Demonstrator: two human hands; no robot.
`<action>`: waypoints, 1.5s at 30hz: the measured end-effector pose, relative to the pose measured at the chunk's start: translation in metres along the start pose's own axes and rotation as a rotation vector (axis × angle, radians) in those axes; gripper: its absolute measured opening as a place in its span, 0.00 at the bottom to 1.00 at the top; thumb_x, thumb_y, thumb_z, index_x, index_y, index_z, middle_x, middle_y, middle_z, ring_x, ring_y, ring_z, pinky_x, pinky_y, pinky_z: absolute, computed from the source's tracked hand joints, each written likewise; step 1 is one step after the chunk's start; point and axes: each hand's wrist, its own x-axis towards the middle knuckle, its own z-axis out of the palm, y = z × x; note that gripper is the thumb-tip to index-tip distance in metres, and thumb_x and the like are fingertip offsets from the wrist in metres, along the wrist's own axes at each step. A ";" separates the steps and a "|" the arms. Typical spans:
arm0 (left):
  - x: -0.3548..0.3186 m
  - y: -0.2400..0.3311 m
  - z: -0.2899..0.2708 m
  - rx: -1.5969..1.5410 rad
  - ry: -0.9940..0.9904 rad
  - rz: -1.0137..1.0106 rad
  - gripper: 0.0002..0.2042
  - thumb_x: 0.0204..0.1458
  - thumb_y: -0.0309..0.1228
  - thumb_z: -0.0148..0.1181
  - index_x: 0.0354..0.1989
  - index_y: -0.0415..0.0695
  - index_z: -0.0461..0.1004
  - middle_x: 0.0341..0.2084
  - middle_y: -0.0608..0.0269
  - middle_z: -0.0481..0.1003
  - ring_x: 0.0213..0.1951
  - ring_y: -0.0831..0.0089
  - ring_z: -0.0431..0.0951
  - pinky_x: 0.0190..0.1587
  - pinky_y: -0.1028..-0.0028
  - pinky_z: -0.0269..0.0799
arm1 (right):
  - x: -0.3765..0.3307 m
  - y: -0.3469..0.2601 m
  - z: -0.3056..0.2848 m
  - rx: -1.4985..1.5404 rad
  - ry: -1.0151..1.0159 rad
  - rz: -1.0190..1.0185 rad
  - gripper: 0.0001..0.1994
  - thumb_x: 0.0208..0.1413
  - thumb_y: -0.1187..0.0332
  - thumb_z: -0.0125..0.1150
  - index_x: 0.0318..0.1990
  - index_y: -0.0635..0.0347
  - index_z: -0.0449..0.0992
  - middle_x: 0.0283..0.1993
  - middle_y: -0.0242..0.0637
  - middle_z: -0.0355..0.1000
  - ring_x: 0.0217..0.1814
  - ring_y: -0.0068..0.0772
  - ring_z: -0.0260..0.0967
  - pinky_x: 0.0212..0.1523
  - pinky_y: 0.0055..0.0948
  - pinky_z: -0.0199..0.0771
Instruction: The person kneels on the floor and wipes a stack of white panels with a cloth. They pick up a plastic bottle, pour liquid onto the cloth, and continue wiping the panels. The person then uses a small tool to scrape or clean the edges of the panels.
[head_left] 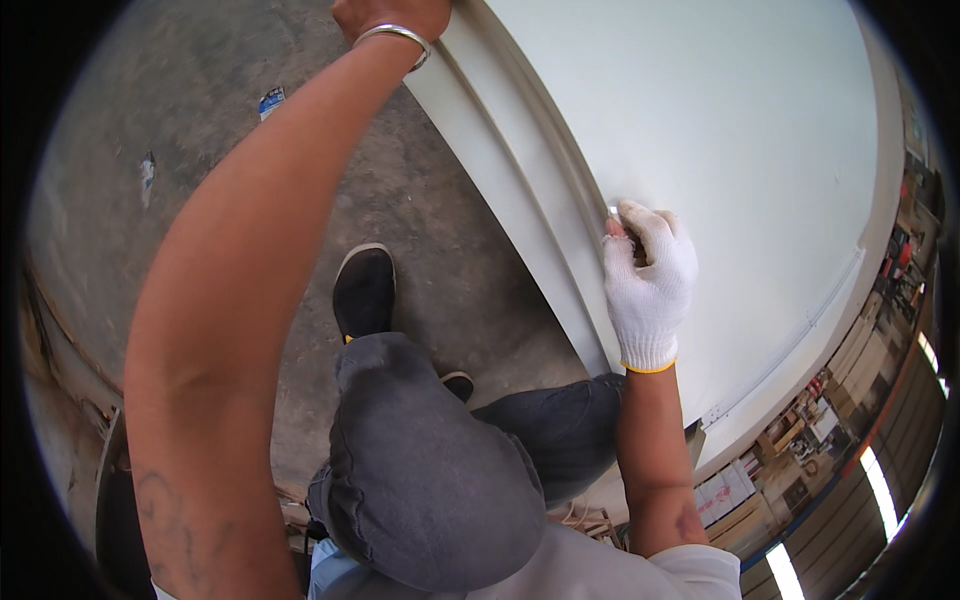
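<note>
A large white panel (740, 150) with a stepped, grooved edge (520, 165) fills the upper right. My right hand (652, 275), in a white knit glove with a yellow cuff hem, rests at the panel's inner ridge. Its thumb and forefinger are pinched together, and a bare fingertip pokes out of the glove. A tiny pale bit (613, 211) shows at the pinch, too small to name. Far up, my bare left hand (395, 14), with a silver bangle (396, 34) at the wrist, is by the panel's outer edge. The picture's top edge cuts off its fingers.
Below the panel lies a grey concrete floor (430, 200) with a blue-and-white scrap (271, 102) and a crumpled wrapper (148, 172). My bent knee (430, 470) and dark shoe (366, 290) are close to the panel. Stacked boards and boxes (790, 450) stand beyond it at right.
</note>
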 end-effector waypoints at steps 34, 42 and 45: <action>-0.004 0.009 -0.018 -0.047 -0.135 -0.036 0.23 0.75 0.40 0.40 0.49 0.38 0.82 0.47 0.39 0.83 0.52 0.43 0.82 0.58 0.48 0.72 | 0.007 -0.004 0.004 0.018 -0.003 -0.069 0.13 0.49 0.81 0.72 0.42 0.58 0.82 0.31 0.38 0.75 0.29 0.38 0.72 0.33 0.35 0.72; -0.006 0.011 -0.018 -0.050 -0.101 -0.033 0.23 0.75 0.39 0.40 0.50 0.37 0.82 0.47 0.40 0.84 0.51 0.45 0.82 0.59 0.49 0.72 | 0.033 -0.016 0.020 0.033 -0.004 -0.085 0.12 0.50 0.79 0.72 0.41 0.56 0.83 0.31 0.37 0.75 0.28 0.38 0.72 0.32 0.35 0.71; -0.006 0.009 -0.015 -0.010 -0.108 0.008 0.22 0.74 0.39 0.41 0.50 0.40 0.83 0.46 0.42 0.84 0.51 0.44 0.82 0.59 0.49 0.72 | 0.038 -0.020 0.024 0.090 0.047 -0.098 0.11 0.50 0.79 0.71 0.41 0.56 0.83 0.31 0.36 0.75 0.28 0.38 0.71 0.31 0.34 0.71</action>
